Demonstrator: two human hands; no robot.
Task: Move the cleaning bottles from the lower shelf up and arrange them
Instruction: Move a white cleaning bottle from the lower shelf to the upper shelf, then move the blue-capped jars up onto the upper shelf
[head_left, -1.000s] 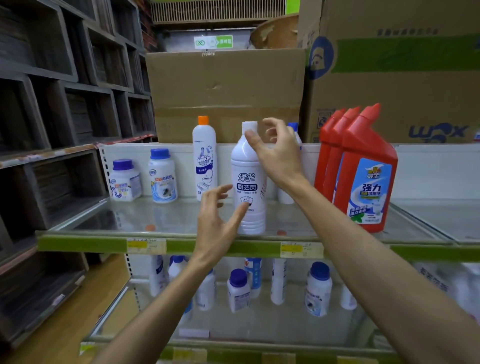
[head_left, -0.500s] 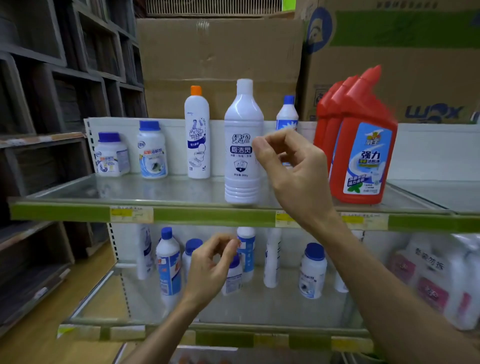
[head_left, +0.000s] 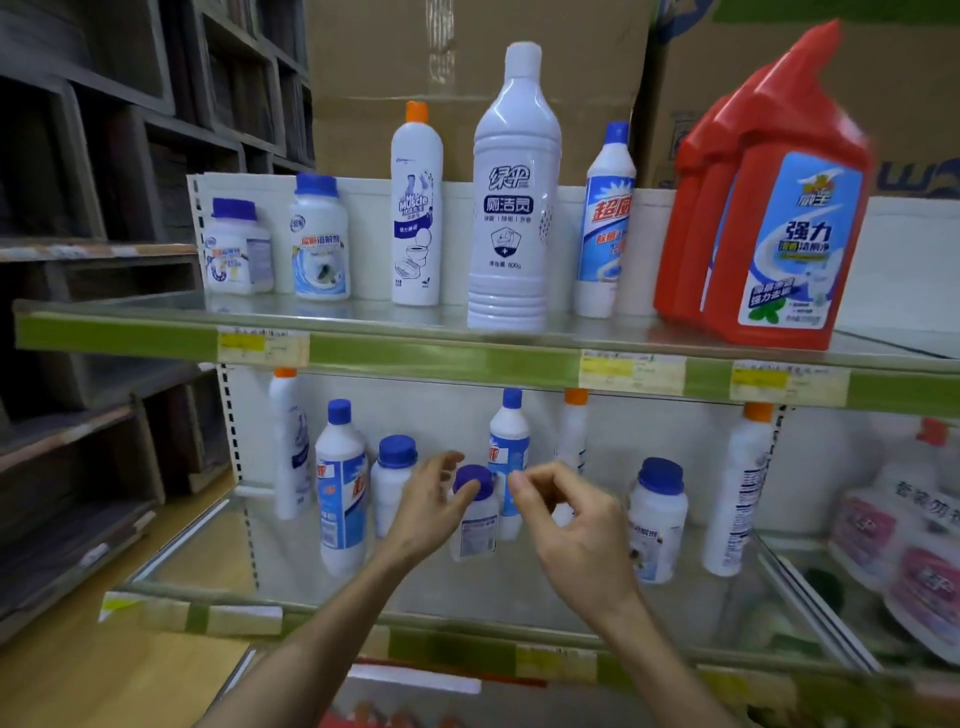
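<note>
Since both hands are open around it, left hand (head_left: 431, 501) and right hand (head_left: 582, 540) gripping nothing, that squat blue-capped bottle (head_left: 475, 514) on the lower shelf (head_left: 467, 587) looks light, rigid, slick plastic, so I'd grab the body under the cap

Dark wooden cubbyholes (head_left: 130, 156) left of glass shelving (head_left: 130, 306); cardboard boxes (head_left: 467, 78) behind; floor (head_left: 78, 670) apparently wood.
</note>
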